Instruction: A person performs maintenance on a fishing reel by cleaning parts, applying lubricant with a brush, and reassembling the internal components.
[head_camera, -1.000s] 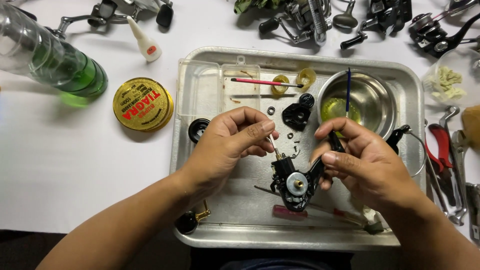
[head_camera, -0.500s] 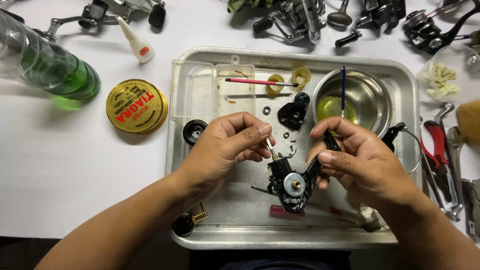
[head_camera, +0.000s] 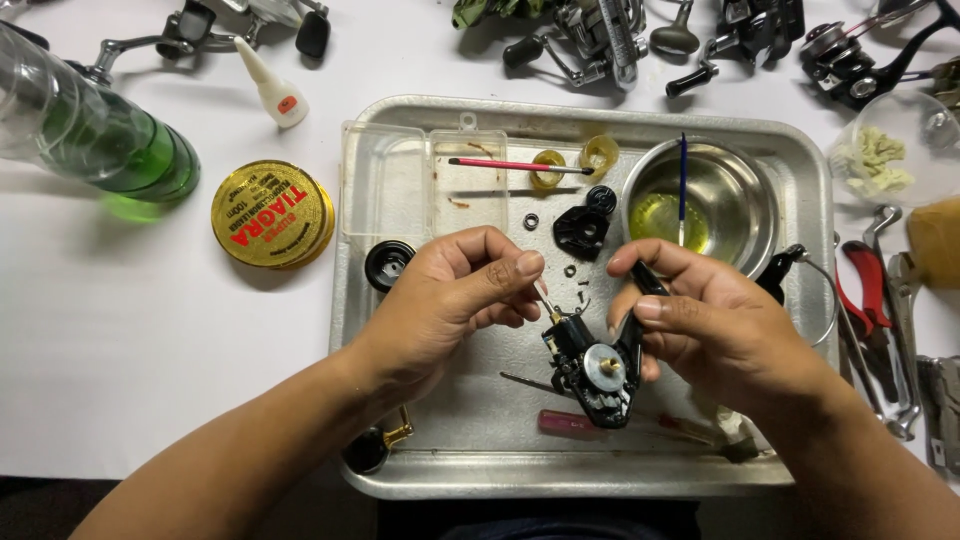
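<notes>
Both hands work over a metal tray (head_camera: 800, 200). Right hand (head_camera: 715, 325) grips a black reel body (head_camera: 595, 365) above the tray's middle. Left hand (head_camera: 450, 300) pinches a thin tool (head_camera: 545, 298), possibly a pick, its tip touching the reel body.

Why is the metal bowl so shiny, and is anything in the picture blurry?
In the head view, overhead light glares off the metal bowl and the tray; the green bottle throws a green glow on the white table; the left hand and right hand cast soft shadows; the black reel body looks sharp, little blur anywhere.
</notes>
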